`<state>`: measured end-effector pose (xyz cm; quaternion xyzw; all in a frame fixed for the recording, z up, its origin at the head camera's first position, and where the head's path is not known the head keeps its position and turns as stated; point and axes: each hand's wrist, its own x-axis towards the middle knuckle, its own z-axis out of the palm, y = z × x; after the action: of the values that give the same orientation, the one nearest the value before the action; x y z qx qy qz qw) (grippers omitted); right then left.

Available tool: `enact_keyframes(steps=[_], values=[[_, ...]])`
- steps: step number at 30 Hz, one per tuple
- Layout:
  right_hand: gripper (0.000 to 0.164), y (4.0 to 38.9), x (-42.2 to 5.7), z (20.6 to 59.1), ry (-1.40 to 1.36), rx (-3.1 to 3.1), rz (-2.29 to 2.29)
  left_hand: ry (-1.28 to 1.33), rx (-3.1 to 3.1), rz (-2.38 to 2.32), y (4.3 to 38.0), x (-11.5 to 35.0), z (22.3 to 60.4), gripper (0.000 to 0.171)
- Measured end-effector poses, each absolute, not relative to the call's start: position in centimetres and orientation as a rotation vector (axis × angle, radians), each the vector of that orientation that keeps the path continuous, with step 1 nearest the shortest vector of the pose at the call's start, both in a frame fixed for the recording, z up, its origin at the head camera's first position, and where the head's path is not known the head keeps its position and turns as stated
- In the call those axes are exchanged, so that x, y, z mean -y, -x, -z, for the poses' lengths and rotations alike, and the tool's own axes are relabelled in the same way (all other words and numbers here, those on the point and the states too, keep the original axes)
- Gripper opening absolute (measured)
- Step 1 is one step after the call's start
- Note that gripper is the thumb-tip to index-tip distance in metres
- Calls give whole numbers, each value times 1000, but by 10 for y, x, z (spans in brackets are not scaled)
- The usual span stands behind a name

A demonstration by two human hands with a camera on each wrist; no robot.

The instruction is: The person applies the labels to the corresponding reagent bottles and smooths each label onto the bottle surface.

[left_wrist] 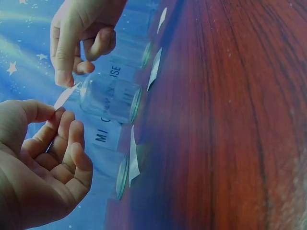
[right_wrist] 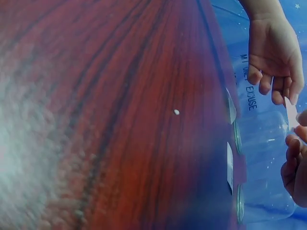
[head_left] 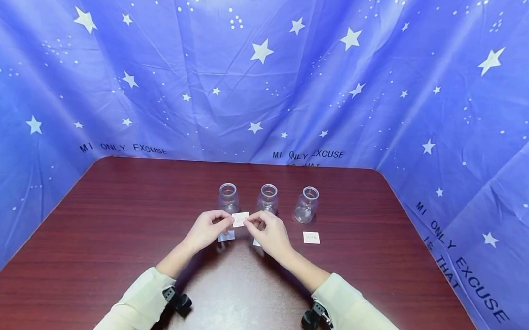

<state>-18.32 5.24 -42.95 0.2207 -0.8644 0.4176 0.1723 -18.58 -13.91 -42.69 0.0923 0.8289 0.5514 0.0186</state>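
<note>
Head view: a small white card (head_left: 240, 219) is held over a dark red desk (head_left: 110, 237), its longer side running left to right between the left hand (head_left: 204, 230) and the right hand (head_left: 270, 234). Each hand's fingers pinch one end, so neither is nearer. Beyond it stand the left jar (head_left: 229, 199), middle jar (head_left: 268, 200) and right jar (head_left: 307, 206), all clear glass; the card lines up with the gap between the first two.

Left wrist view: the card appears nearly edge-on, lifted clear of the desk.

Right wrist view: the card bridges both sets of fingers, beside the jars.
</note>
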Motion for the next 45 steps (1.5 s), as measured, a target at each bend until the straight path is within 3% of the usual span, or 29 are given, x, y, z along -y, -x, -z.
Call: enact_keyframes(steps=[7, 21, 45], values=[[14, 189, -54, 429, -446, 2591, -1258, -324, -2615, -1677, 188, 141, 428, 17], [7, 196, -43, 434, -510, 2582, -1316, -340, -2764, -1578, 193, 149, 433, 11], [11, 211, -22, 441, -414, 2658, -1201, -131, -2735, -1679, 204, 160, 440, 17]])
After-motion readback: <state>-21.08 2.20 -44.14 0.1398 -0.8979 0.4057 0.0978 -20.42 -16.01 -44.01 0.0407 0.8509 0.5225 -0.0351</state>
